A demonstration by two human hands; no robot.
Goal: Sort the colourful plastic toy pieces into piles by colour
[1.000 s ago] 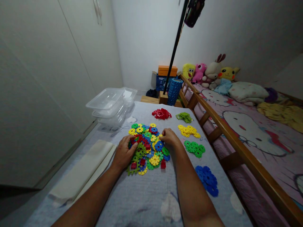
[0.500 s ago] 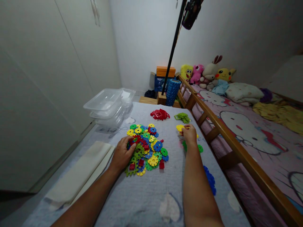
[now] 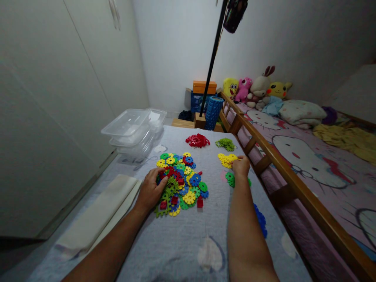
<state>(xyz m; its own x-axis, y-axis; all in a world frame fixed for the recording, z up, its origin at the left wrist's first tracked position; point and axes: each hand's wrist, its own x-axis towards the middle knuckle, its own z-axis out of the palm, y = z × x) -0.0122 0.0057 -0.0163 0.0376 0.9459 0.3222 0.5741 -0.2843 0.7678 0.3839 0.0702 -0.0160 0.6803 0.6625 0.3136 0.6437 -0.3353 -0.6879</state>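
Note:
A mixed heap of plastic building pieces (image 3: 189, 197) lies in the middle of the table: notched discs in yellow, blue and green, plus red blocks and lime lattice squares. My left hand (image 3: 152, 188) rests against the heap's left side, thumb and fingers apart on red and lime pieces; its fingertips are partly hidden. At the right, my right hand (image 3: 241, 167) pinches a yellow notched disc (image 3: 240, 158), seen edge-on, beside the yellow disc pile (image 3: 225, 159). Green discs (image 3: 230, 179) lie just nearer, partly covered by the right hand and wrist.
Red pieces (image 3: 197, 140) and lime pieces (image 3: 225, 144) form separate piles farther back. Blue discs (image 3: 260, 221) sit by my right forearm. Clear plastic boxes (image 3: 127, 123) are stacked at the left behind a folded cloth (image 3: 96, 215). A wooden bed rail (image 3: 273, 172) borders the right side.
My right hand has shifted right across the yellow pile, uncovering more of it. My left hand stays on the heap. The whole view has moved slightly.

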